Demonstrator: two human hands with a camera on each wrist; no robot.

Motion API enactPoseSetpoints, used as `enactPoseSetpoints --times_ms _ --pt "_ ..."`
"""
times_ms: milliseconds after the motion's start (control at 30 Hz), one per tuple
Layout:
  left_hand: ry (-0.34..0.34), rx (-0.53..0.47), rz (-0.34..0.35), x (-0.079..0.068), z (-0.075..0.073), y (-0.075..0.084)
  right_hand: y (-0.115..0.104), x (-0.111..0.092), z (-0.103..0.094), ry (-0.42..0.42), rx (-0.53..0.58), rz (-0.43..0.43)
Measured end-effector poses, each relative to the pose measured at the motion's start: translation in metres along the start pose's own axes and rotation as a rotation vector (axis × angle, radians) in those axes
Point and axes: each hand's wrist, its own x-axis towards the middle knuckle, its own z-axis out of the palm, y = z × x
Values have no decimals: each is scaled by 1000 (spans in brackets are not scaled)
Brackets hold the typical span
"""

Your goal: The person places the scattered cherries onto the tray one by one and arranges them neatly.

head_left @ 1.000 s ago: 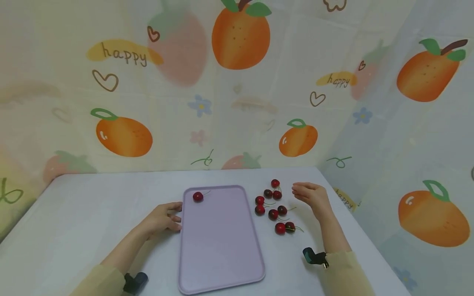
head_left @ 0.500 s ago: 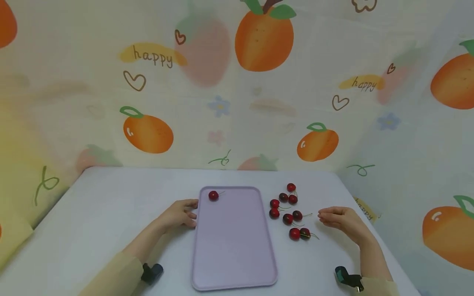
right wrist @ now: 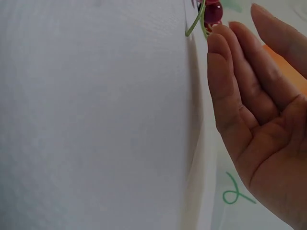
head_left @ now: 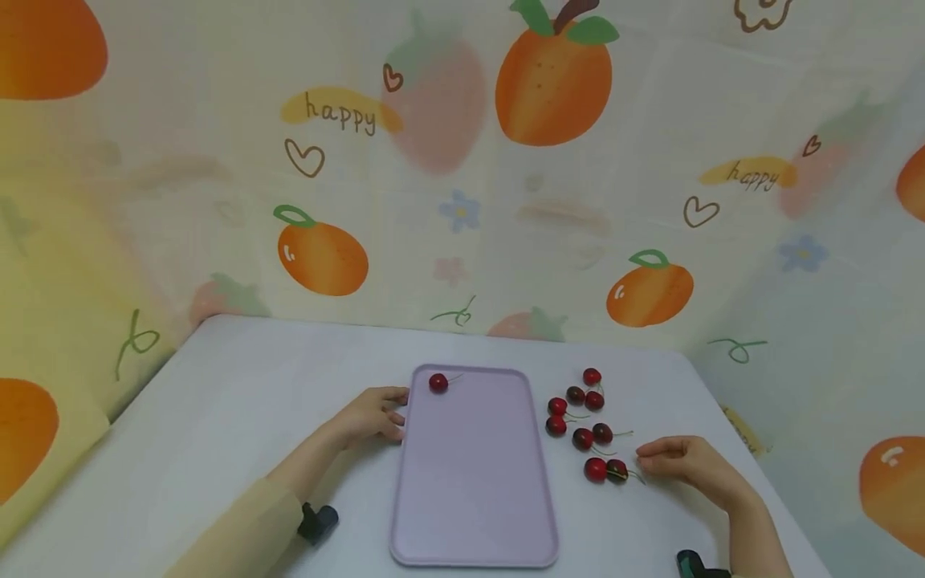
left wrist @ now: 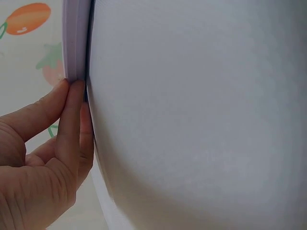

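Note:
A lilac tray [head_left: 473,482] lies on the table, with one red cherry [head_left: 438,383] and its stem near its top left corner. My left hand [head_left: 368,416] rests beside the tray's left edge; in the left wrist view its fingertips [left wrist: 76,88] touch the tray's rim [left wrist: 76,43]. Right of the tray lie several stemmed cherries [head_left: 582,438] in a loose group. My right hand [head_left: 690,466] is just right of the nearest pair of cherries [head_left: 596,470], its fingertips close to their stem and holding nothing. The right wrist view shows relaxed fingers [right wrist: 225,86] near a dark cherry [right wrist: 213,13].
The white table [head_left: 303,377] reaches back to a fruit-printed curtain [head_left: 462,160], which also hangs along the right side. A dark wrist camera [head_left: 318,523] sits on the left sleeve; another camera [head_left: 697,564] is at the right wrist.
My right hand has come down and toward the nearest cherries, from beside the far ones. The left hand stays at the tray's edge. The head view has turned left.

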Motion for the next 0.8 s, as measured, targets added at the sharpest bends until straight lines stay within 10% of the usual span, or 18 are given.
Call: enactPoseSetpoints --times_ms 800 --pt "20 -9 -22 -1 3 1 3 0 6 -106 27 -103"
